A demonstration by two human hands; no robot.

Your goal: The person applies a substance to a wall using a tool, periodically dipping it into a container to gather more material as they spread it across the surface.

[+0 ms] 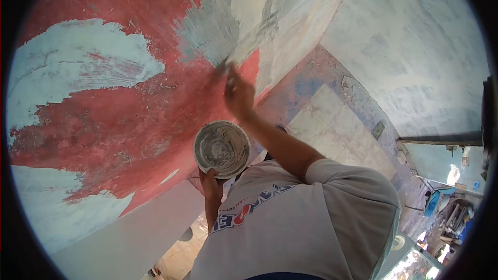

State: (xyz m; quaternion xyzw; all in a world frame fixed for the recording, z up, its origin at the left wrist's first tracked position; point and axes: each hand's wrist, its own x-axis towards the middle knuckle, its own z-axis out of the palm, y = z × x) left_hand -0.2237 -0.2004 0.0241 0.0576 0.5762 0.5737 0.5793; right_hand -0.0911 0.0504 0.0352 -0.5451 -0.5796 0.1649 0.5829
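My left hand (210, 180) grips the rim of a round bowl (196, 148), thumb over the near edge. Grey paste smears its inner wall and bottom. Higher up, my right hand (240, 93) is closed around a putty knife (224, 66), whose dark end is blurred against the wall. Most of its handle is hidden in my fingers. The wall (150, 124) is red around the tool, with a streaky grey coat (212, 33) just above it.
Pale patches (88, 62) break up the red at left. Another whitish wall (410, 46) meets this one at a corner. Light tiles (332, 119) cover part of the stained floor. A doorway at lower right shows stacked clutter (456, 218) beyond.
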